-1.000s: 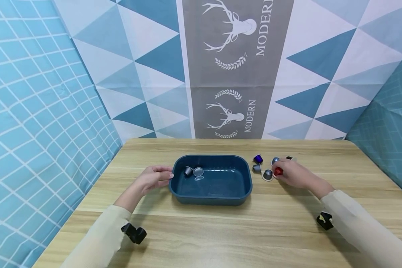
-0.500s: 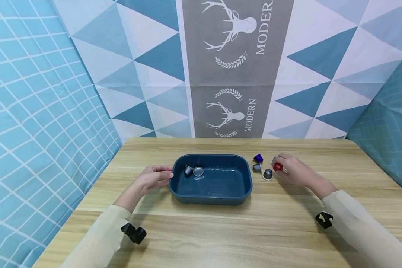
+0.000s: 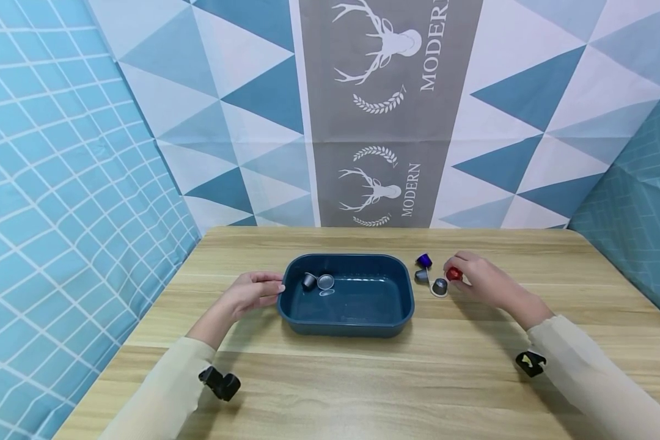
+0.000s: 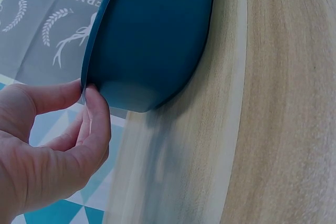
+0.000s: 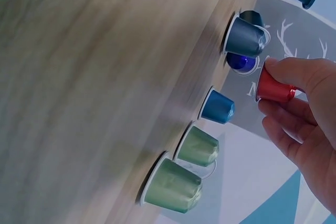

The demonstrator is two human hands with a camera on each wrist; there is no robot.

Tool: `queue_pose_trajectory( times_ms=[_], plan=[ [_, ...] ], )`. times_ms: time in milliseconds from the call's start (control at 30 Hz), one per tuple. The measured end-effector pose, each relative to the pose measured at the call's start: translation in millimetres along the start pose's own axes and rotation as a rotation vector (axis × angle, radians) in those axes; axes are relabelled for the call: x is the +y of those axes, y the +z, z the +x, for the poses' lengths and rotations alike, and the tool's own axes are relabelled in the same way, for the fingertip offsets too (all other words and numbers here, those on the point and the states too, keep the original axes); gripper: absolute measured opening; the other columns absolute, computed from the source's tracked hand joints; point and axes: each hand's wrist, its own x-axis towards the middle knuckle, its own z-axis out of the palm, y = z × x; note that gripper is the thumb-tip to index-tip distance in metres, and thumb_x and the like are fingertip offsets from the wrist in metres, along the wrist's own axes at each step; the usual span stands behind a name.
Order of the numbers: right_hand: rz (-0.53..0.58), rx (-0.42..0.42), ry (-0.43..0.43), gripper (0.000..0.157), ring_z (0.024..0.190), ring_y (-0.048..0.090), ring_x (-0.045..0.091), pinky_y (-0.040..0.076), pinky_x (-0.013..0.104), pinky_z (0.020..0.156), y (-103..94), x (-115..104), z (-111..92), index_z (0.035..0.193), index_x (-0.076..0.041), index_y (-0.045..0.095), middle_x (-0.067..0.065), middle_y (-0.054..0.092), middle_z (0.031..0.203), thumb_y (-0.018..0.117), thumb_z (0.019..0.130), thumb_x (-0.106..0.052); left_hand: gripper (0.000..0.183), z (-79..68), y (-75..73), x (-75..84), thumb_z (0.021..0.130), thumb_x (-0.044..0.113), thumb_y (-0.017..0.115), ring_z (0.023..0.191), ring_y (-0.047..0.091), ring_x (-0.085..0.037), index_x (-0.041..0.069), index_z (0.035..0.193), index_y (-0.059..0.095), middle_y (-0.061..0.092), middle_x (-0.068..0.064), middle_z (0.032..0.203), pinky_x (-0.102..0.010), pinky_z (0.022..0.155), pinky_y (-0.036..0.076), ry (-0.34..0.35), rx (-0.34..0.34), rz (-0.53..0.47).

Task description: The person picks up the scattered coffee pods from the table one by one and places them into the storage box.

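Observation:
In the head view, a dark blue rectangular basin [image 3: 346,328] sits on the wooden table. My left hand [image 3: 250,291] pinches its left rim between thumb and fingers, as the left wrist view confirms. To the basin's right, my right hand [image 3: 484,282] holds a red coffee capsule [image 5: 275,87] by thumb and fingertips, lifted off the table. Inside the basin, towards the left, lie a dark grey capsule [image 3: 308,282] and another with its silver lid [image 3: 326,282] facing up.
Between basin and right hand stand a dark blue capsule [image 3: 424,261] and two grey ones, one a grey capsule [image 3: 439,286] nearer the front. The right wrist view adds a light blue capsule [image 5: 218,107] and two green ones, the larger green capsule [image 5: 173,185] closest.
The right hand has raised the red capsule from among the others and shifted it slightly left and up. The left hand and basin have stayed put.

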Motion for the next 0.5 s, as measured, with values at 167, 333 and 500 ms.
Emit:
queue_pose_trajectory(
  times_ms=[167, 333, 500],
  plan=[
    [-0.002, 0.007, 0.000, 0.025, 0.080, 0.062, 0.016, 0.058, 0.034, 0.068, -0.8, -2.5, 1.2, 0.092, -0.004, 0.066, 0.007, 0.064, 0.088, 0.079, 0.072, 0.003, 0.047, -0.3, 0.1, 0.1, 0.092, 0.007, 0.061, 0.085, 0.063, -0.004, -0.010, 0.134, 0.046, 0.063, -0.004, 0.106, -0.021, 0.082, 0.058, 0.000, -0.003, -0.004],
    [-0.003, 0.018, -0.003, 0.026, 0.079, 0.062, 0.016, 0.058, 0.034, 0.068, -1.5, -4.8, 3.2, 0.094, -0.003, 0.066, 0.008, 0.065, 0.089, 0.080, 0.072, 0.002, 0.046, -0.2, -0.2, -0.1, 0.092, 0.007, 0.062, 0.085, 0.063, -0.004, -0.010, 0.133, 0.046, 0.062, -0.003, 0.105, -0.020, 0.081, 0.058, 0.004, -0.006, -0.004],
    [-0.001, 0.027, -0.012, 0.027, 0.079, 0.063, 0.017, 0.059, 0.034, 0.068, -2.5, -6.6, 5.5, 0.094, -0.003, 0.066, 0.008, 0.066, 0.088, 0.080, 0.072, 0.002, 0.047, -0.2, -0.5, -0.2, 0.092, 0.007, 0.062, 0.085, 0.063, -0.004, -0.010, 0.133, 0.046, 0.063, -0.003, 0.104, -0.020, 0.080, 0.057, 0.002, -0.007, -0.010]
  ],
)
